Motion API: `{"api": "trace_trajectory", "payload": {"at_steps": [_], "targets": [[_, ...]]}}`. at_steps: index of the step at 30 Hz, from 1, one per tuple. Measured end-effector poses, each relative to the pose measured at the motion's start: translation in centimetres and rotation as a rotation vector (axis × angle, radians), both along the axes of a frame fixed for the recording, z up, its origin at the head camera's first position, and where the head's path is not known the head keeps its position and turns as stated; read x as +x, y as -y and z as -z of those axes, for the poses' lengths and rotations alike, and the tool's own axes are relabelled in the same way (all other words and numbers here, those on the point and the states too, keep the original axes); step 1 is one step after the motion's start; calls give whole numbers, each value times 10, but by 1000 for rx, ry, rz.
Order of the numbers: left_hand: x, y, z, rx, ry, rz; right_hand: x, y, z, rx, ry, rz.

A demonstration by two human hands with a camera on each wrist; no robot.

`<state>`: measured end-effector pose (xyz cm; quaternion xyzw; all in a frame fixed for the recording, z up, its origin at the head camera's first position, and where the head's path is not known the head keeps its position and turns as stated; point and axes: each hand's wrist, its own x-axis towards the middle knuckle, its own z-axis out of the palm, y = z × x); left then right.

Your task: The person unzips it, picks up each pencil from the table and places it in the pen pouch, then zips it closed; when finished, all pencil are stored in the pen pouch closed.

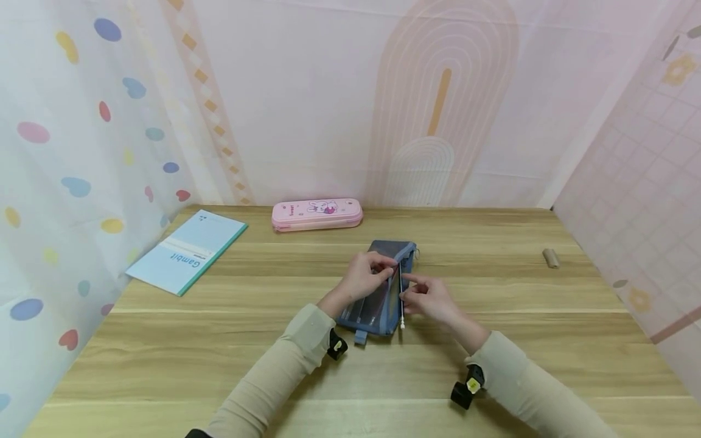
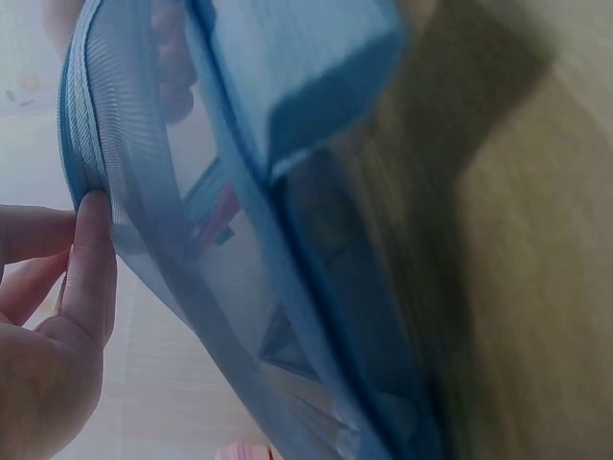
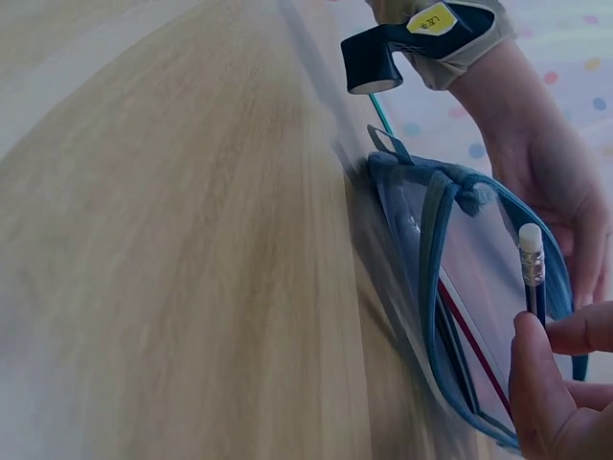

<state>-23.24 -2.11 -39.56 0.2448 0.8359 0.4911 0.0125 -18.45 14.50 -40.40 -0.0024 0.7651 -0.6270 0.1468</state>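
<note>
A blue see-through zip pencil pouch (image 1: 364, 309) lies on the table before me, its zip side gaping. My left hand (image 1: 362, 275) pinches one edge of the opening; in the left wrist view, thumb and finger grip the zip tape (image 2: 88, 144). With thumb and fingers, my right hand (image 1: 429, 297) holds a dark pencil (image 3: 533, 273) with a white eraser and metal band. The pencil's eraser end points toward me, and its shaft runs along the opening. Its far end is hidden. Inside the pouch, a thin red stick-like item (image 3: 469, 326) shows.
Behind the pouch stands a pink pencil case (image 1: 317, 215) with a rabbit picture. A light blue notebook (image 1: 188, 249) lies at the table's left edge. Toward the right edge is a small tan cylinder-like piece (image 1: 551, 258). Printed curtains hang around the table.
</note>
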Motion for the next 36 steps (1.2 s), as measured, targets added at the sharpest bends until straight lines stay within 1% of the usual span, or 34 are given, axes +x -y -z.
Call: {"api": "trace_trajectory", "payload": {"at_steps": [7,11,15,16,22,23,29,32,33,36], "targets": [[2,-1,-1,14,32,12,-7,13,5,-19,-5,43],[2,-2,-1,18,28,15,-8,16,6,-35,-23,37],[1,-1,1,21,15,17,-6,14,6,-39,-27,1],[3,-1,-3,20,24,16,-5,12,6,-35,-31,-14],[3,1,-3,-1,38,10,-1,1,5,24,-94,-115],[0,1,2,-4,30,9,0,-2,5,31,-100,-125],[2,5,0,-22,1,26,1,-18,7,62,-102,-144],[2,7,0,-58,-24,44,1,-29,9,60,-116,-156],[3,7,0,-78,-32,58,1,-34,9,51,-140,-169],[5,10,-2,-119,-24,130,2,-47,9,87,-172,-146]]}}
